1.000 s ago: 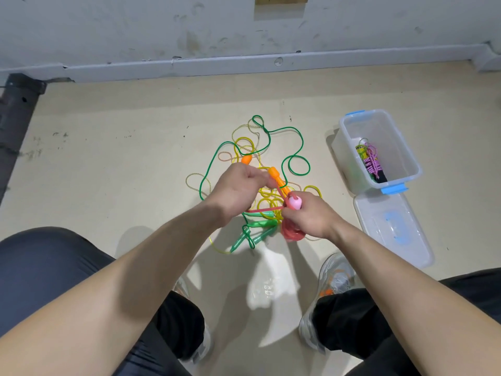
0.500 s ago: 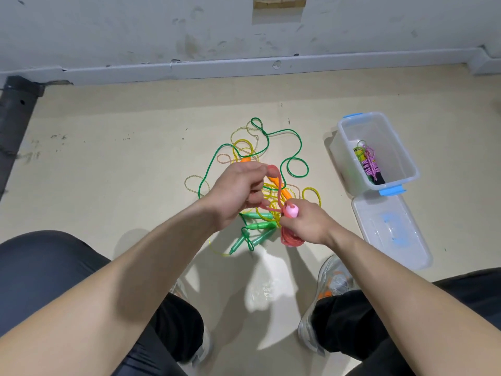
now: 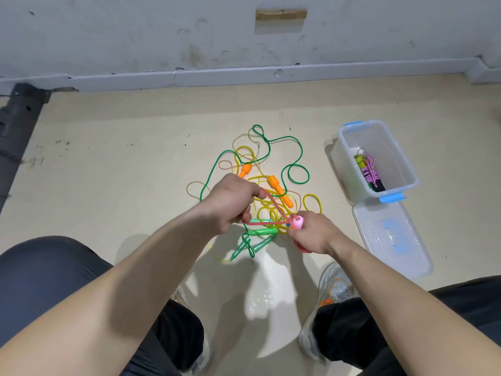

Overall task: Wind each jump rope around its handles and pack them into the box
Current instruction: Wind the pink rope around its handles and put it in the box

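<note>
Pink handles (image 3: 296, 223) gripped in curled right hand (image 3: 311, 237); red rope (image 3: 272, 204) loop pinched taut by closed left hand (image 3: 231, 202).

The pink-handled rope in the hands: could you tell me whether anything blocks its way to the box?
Nothing visible does. Bare floor lies between the right hand gripping the pink handle and the open box; the lid lies beside it, and one wound bundle inside leaves room.
</note>
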`<action>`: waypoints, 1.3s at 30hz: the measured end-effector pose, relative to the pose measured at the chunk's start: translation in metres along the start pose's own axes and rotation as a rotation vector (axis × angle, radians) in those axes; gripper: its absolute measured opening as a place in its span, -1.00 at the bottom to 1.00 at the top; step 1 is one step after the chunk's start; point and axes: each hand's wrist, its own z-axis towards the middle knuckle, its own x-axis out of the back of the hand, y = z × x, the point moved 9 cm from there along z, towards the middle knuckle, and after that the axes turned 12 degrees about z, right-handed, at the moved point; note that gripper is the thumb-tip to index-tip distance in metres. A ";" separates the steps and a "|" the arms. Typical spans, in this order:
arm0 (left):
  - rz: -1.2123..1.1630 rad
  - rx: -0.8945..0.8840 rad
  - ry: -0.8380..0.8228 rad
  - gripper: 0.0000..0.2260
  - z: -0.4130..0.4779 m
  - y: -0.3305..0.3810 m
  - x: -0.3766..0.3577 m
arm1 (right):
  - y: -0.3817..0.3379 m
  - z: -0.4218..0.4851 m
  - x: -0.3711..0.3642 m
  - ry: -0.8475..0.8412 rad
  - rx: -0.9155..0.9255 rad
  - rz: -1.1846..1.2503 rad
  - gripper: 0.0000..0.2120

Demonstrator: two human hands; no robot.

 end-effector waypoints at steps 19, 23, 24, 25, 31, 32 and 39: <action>0.053 -0.343 0.437 -0.88 0.028 0.094 0.010 | -0.020 -0.020 0.135 -0.046 -0.155 0.860 -0.88; 0.006 -0.372 0.373 -0.85 0.055 0.131 -0.024 | -0.004 -0.022 0.195 -0.044 -0.150 0.839 -0.74; -0.007 -0.375 0.362 -0.85 0.062 0.142 -0.034 | 0.003 -0.021 0.208 -0.034 -0.154 0.791 -0.62; -0.020 -0.377 0.346 -0.84 0.069 0.152 -0.045 | 0.009 -0.020 0.219 -0.028 -0.164 0.738 -0.47; -0.029 -0.392 0.145 -0.90 0.125 0.204 -0.135 | 0.073 0.011 0.282 0.179 -0.218 0.571 -0.14; -0.013 -0.393 0.125 -0.93 0.137 0.209 -0.148 | 0.088 0.022 0.291 0.248 -0.232 0.575 -0.22; 0.237 -0.377 0.117 -0.90 0.239 0.213 -0.225 | 0.168 0.105 0.298 0.338 -0.343 0.586 -0.23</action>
